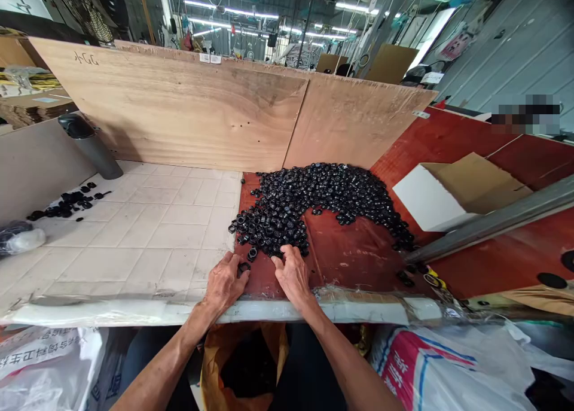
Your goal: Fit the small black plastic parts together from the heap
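Note:
A heap of small black ring-shaped plastic parts (332, 189) spreads over the red board (341, 255). My left hand (225, 281) rests at the board's left front edge, its thumb and fingers bent around a single black ring (243, 268). Beside it, my right hand (292, 274) reaches to the front of the heap. Its index finger and thumb are apart and touch the nearest parts; the other fingers are partly hidden. Below the table edge, between my legs, an orange sack (208, 369) gapes with dark contents.
Plywood (201, 112) walls off the back. On the tiled left side (179, 219) stand a dark bottle (101, 151) and scattered black pieces (67, 204). A white carton (430, 198) and a slanted metal bar (493, 222) are at right. Printed bags (439, 369) lie below.

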`<state>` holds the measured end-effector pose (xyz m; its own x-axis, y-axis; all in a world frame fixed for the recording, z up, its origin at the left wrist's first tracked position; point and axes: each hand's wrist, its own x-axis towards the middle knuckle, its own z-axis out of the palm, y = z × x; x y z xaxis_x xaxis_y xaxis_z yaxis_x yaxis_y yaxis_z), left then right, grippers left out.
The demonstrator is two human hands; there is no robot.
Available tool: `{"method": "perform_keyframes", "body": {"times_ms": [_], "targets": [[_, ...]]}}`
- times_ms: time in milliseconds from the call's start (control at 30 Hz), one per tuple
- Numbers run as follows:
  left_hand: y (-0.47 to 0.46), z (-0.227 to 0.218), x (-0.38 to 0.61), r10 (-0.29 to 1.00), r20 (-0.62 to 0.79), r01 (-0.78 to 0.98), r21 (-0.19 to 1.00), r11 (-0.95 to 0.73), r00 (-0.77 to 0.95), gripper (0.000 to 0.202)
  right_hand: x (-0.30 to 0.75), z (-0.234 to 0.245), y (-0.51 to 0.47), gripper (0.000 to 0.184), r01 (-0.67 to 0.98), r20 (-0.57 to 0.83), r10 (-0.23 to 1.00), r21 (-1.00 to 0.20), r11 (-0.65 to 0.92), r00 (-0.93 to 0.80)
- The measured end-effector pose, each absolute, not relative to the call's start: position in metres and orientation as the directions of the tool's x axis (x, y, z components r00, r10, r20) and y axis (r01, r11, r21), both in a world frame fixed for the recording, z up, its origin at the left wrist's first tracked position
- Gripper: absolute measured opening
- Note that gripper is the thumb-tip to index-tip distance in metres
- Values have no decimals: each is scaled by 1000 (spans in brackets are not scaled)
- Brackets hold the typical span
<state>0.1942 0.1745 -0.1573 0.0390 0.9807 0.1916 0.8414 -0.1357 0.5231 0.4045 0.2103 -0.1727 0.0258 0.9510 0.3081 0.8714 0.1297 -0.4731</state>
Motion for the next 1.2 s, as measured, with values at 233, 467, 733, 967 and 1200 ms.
{"method": "perform_keyframes", "body": {"times_ms": [233,467,733,967,1200], "targets": [[172,-163,189,968,251,505,832,-231,29,14,401,-177,204,14,836,400,906,-442,324,-140],[177,-165,186,963,268,327,910,-256,7,24,386,-163,193,21,435,384,897,-784,443,-220],[170,-156,189,996,61,90,994,-67,67,29,364,-169,180,30,190,269,946,-934,301,-180],[168,-160,188,997,47,-4,999,-47,60,24,366,-162,180,23,169,383,899,-892,419,-212],[168,-164,184,983,169,102,979,-175,66,22,364,-166,181,23,210,349,925,-903,375,-149]]}}
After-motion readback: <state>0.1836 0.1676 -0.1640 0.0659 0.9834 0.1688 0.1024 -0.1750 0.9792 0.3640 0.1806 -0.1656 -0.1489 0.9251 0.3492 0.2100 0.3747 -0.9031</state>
